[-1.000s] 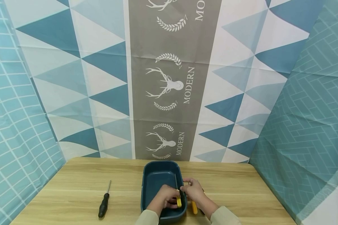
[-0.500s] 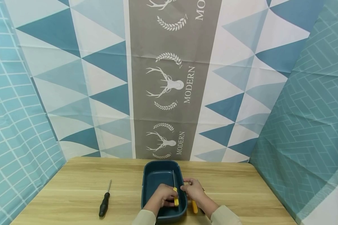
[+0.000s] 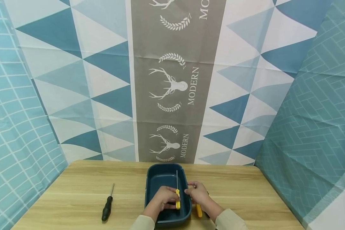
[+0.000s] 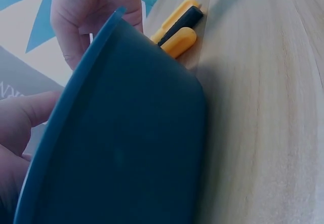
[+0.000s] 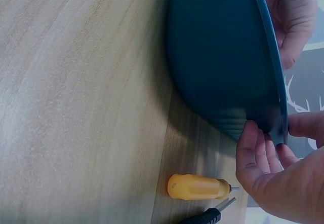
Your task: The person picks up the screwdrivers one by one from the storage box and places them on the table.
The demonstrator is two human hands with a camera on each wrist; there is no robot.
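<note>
My left hand (image 3: 165,197) is over the inside of a dark blue plastic tray (image 3: 156,183), holding a screwdriver (image 3: 177,199) by its yellow handle. The thin metal shaft points toward the tray's far end. Whether the screwdriver touches the tray floor, I cannot tell. On the right side, my right hand (image 3: 199,194) grips the tray's wall, thumb over the rim and fingers against the outside, as the right wrist view shows. Next to that hand lies a yellow-handled screwdriver (image 5: 198,187), with a black-handled screwdriver (image 5: 205,217) beside it. The tray wall hides the held screwdriver from both wrist views.
A separate black-handled screwdriver (image 3: 107,206) lies left of the tray on the wooden table (image 3: 74,188). In the left wrist view, two yellow handles flank a black handle (image 4: 183,25) outside the tray. A patterned cloth wall (image 3: 172,111) stands behind the table.
My left hand has shifted slightly left with the screwdriver, away from the tray's right wall, and the shaft has swung straighter. My right hand has stayed on the rim.
</note>
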